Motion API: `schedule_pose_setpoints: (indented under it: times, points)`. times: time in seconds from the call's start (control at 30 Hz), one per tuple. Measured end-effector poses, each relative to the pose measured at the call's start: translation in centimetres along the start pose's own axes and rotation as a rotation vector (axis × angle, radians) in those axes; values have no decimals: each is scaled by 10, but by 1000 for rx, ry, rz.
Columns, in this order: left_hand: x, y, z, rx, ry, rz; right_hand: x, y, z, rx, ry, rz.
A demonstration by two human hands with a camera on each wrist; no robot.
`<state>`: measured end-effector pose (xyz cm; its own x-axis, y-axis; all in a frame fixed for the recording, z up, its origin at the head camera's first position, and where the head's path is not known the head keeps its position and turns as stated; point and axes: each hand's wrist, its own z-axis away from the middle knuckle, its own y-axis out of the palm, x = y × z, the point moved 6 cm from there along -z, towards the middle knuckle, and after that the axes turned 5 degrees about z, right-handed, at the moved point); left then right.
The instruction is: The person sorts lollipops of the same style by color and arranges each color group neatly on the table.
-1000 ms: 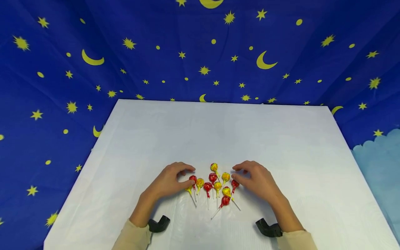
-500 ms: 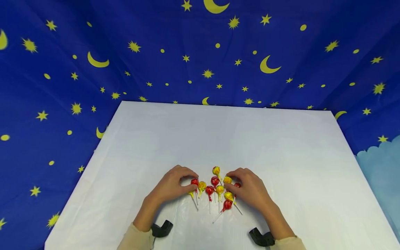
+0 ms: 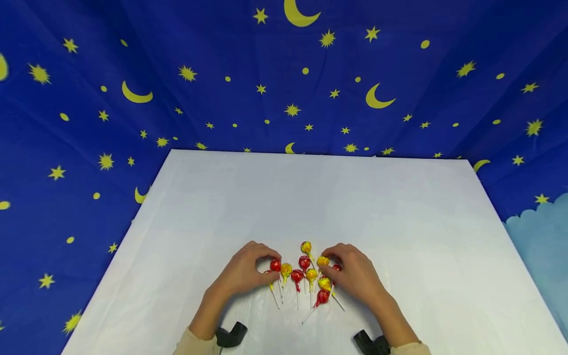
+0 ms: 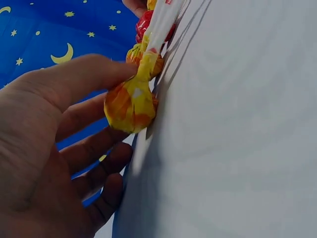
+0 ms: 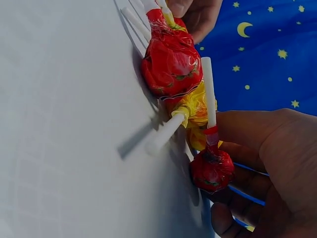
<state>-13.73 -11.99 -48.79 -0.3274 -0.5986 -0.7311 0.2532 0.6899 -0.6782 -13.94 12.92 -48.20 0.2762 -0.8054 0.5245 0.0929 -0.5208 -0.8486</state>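
Lollipops in red and yellow wrappers with white sticks lie in a loose group on the white table. At the group's left side my left hand (image 3: 244, 270) pinches a red lollipop (image 3: 275, 265) by its head between thumb and index finger. A yellow lollipop (image 4: 130, 106) sits beside that thumb in the left wrist view and hides the pinch there. My right hand (image 3: 355, 272) holds a yellow lollipop (image 3: 323, 261) between thumb and index fingertips. Under its palm lies another red lollipop (image 5: 213, 171), stick up in the right wrist view.
Between the hands lie several more lollipops, among them a yellow one (image 3: 306, 247) at the back and a red one (image 3: 322, 296) in front. The white table (image 3: 319, 197) meets a blue star-and-moon cloth (image 3: 239, 59) behind. Black curved pieces (image 3: 231, 335) jut from both wrists.
My right hand has come in leftward from beside the group, and its fingertips have closed on a yellow lollipop. My left thumb and index finger have closed around the red lollipop's head.
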Motion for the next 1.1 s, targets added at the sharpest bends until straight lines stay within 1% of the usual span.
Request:
schedule_pose_setpoints:
  times: [0.17,0.3,0.47,0.6,0.7,0.9,1.1]
  points:
    - [-1,1,3,-34,-5,20,-1,2,2,6,-5,-30]
    - [-1,1,4,-53,-43,45,-2,4,3,12,-1,-38]
    - [2,1,1,-91,-96,140,-2,0,0,-14,4,-23]
    - [5,1,-1,-119,-109,202,-2,-1,-1,-19,11,-19]
    - [6,2,-1,-116,-114,203,-2,-1,0,-19,12,-17]
    - [5,2,0,-110,-97,157,-2,0,0,-25,12,-23]
    - [5,-2,-4,-99,-85,137,-2,0,0,-26,17,-35]
